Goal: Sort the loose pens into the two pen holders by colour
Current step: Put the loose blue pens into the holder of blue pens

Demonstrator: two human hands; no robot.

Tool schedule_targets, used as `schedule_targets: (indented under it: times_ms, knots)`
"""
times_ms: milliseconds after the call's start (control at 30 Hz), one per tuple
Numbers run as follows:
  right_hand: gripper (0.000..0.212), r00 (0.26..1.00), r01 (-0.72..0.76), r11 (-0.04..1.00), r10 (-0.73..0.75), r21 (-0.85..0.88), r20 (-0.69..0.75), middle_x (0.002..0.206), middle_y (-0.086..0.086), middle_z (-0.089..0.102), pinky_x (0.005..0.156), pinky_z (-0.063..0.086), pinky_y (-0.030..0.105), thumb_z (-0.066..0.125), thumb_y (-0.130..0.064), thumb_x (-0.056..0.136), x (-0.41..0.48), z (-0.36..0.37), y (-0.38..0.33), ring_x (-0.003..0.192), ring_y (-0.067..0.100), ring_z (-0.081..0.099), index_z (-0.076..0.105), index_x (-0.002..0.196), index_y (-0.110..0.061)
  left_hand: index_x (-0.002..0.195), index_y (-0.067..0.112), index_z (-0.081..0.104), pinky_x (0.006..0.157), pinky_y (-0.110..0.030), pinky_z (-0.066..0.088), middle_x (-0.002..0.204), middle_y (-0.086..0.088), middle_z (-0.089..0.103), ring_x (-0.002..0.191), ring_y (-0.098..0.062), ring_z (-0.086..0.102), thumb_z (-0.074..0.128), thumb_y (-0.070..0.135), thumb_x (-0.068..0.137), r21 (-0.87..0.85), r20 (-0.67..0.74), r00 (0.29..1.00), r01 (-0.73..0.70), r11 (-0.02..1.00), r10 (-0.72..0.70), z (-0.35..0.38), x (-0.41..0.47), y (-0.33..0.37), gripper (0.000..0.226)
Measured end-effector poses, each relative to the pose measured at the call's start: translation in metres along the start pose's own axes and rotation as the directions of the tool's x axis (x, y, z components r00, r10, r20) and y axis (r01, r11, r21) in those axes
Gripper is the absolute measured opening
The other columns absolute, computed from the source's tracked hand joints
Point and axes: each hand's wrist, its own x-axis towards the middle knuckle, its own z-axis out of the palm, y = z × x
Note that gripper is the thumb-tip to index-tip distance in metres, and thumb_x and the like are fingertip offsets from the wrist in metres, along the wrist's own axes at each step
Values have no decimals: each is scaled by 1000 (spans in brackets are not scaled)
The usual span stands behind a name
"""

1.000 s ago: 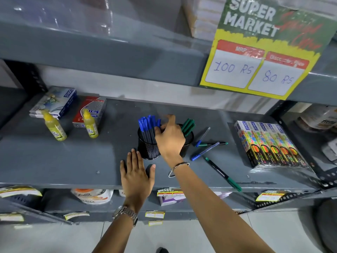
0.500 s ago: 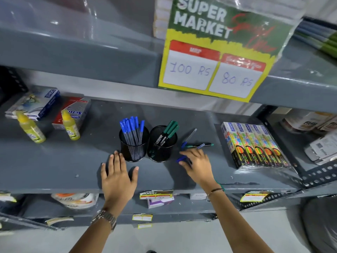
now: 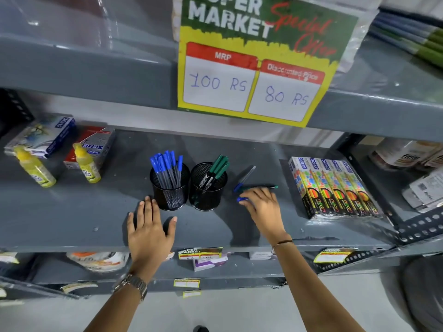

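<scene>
Midway along a grey metal shelf (image 3: pixel 72 219), two black wire-mesh pen holders (image 3: pixel 170 191) stand side by side, touching or nearly so. Blue-capped pens (image 3: pixel 166 167) fill the left holder; green-capped pens (image 3: pixel 217 168) lean in the right holder (image 3: pixel 208 191). To the right of the holders lie the loose pens: a blue-capped pen (image 3: pixel 244 178) angled toward the back wall and a dark pen with a green tip (image 3: pixel 262 187) lying crosswise. The person's right hand (image 3: pixel 262 209) reaches over this spot, fingers curled down onto a blue pen whose cap (image 3: pixel 241 199) shows at the fingertips; whether it is already gripped cannot be told, as the hand is blurred. The left hand (image 3: pixel 149 232) lies flat and spread on the shelf just in front of the blue holder, holding nothing. Further right lies a row of multicoloured neon boxes (image 3: pixel 335 188); at far left stand two yellow glue bottles (image 3: pixel 36 167). A yellow-and-green supermarket price sign (image 3: pixel 254 65) hangs from the shelf above.
</scene>
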Motion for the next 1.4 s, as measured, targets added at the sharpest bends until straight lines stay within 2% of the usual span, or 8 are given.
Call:
schedule_targets:
  times_ms: [133, 233, 333, 467, 633, 967, 1233, 1400]
  knots:
    - [10, 967, -104, 992, 117, 71, -225, 80, 4, 71, 72, 44, 38, 74, -19, 77, 18, -27, -7, 76, 31, 60, 67, 81, -13, 136, -2, 40, 114, -51, 20, 146, -18, 41, 138, -30, 34, 18, 54, 87, -1, 6, 1000, 0, 1000, 0, -2, 0, 0, 78]
    - [10, 864, -166, 905, 325, 392, -385, 85, -2, 69, 77, 44, 37, 74, -24, 78, 43, -55, -33, 81, 30, 59, 66, 83, -20, 136, -3, 40, 113, -52, 22, 146, -19, 41, 137, -31, 35, 19, 53, 86, -15, -8, 1000, -4, 1000, 3, -4, -1, 2, 78]
    - [22, 761, -147, 659, 551, 737, -342, 81, -20, 63, 77, 47, 31, 74, -30, 76, 79, -76, -77, 84, 11, 59, 57, 77, -43, 137, -4, 39, 113, -52, 23, 146, -20, 41, 137, -32, 35, 19, 53, 86, -36, -15, 1000, -11, 999, 11, -7, -2, 4, 79]
    - [24, 799, -114, 475, 566, 873, -204, 78, 4, 69, 72, 51, 46, 75, -26, 72, 114, -66, -131, 75, 20, 64, 56, 71, -40, 145, 2, 23, 119, -46, 11, 155, -14, 25, 145, -26, 19, 6, 59, 84, -36, 27, 1000, -9, 999, 10, -7, -2, 3, 85]
    - [16, 959, -158, 726, 275, 669, -72, 78, -11, 65, 76, 51, 48, 67, -29, 82, 101, -19, -169, 81, 19, 63, 53, 86, -34, 146, 3, 19, 119, -46, 10, 157, -13, 20, 145, -26, 16, 1, 59, 82, -29, 43, 999, -7, 1000, 8, -9, -3, 4, 87]
    - [17, 974, -215, 934, 225, 286, -2, 96, 10, 61, 79, 41, 43, 61, -29, 87, 90, 32, -163, 92, 32, 51, 60, 96, -15, 147, 5, 18, 119, -44, 9, 156, -12, 21, 145, -25, 17, 1, 59, 83, -34, 54, 999, 3, 999, -1, -7, 0, -1, 85]
    - [27, 950, -233, 907, 289, 352, -116, 98, 13, 57, 78, 44, 40, 67, -37, 83, 83, 20, -143, 90, 31, 53, 62, 99, -16, 142, 2, 31, 116, -47, 17, 151, -15, 33, 141, -29, 28, 15, 56, 84, -71, 47, 999, 19, 997, -16, -11, 1, -2, 81]
    - [24, 824, -371, 859, 480, 354, -302, 96, 12, 58, 77, 41, 38, 63, -36, 86, 57, -2, -65, 90, 30, 54, 63, 99, -16, 135, -2, 42, 111, -53, 26, 144, -20, 44, 135, -33, 38, 25, 51, 86, -46, 56, 998, 9, 999, -6, -11, 0, -1, 75]
